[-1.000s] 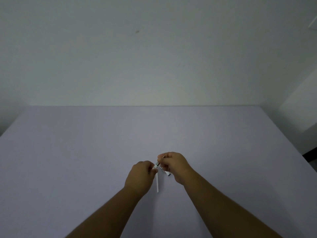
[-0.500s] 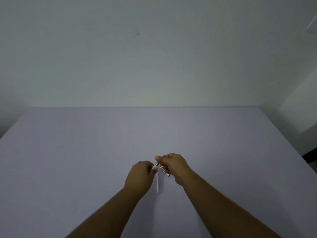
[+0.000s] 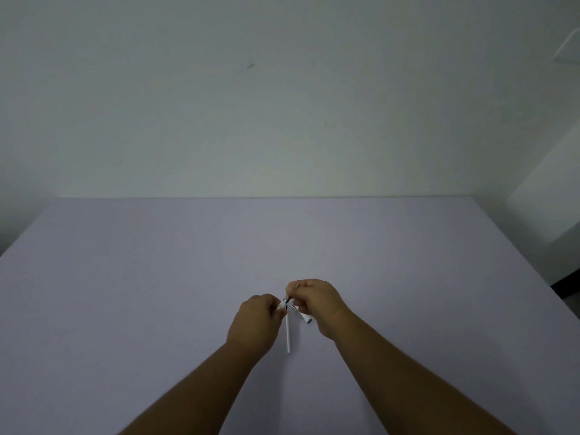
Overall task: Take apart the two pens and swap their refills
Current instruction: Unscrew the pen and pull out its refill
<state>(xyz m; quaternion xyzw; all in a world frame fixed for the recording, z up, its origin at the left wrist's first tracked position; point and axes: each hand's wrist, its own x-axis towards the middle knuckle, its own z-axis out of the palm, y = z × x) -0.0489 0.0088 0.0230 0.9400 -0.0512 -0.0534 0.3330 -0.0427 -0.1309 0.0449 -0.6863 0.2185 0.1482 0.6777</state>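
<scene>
Both hands meet over the near middle of the pale lilac table. My left hand is closed around one end of a pen, whose white tip shows at its fingers. My right hand pinches the dark metal end piece of that pen. A thin white refill or barrel points down toward me between the hands. Another white pen part with a dark end sticks out beneath my right hand; whether it lies on the table or is held I cannot tell.
The table's far edge meets a plain pale wall. Its right edge slants toward me, with a dark gap to the floor beyond it.
The hands have stayed nearly in place. My right hand's fingers have shifted slightly at the pen's end piece.
</scene>
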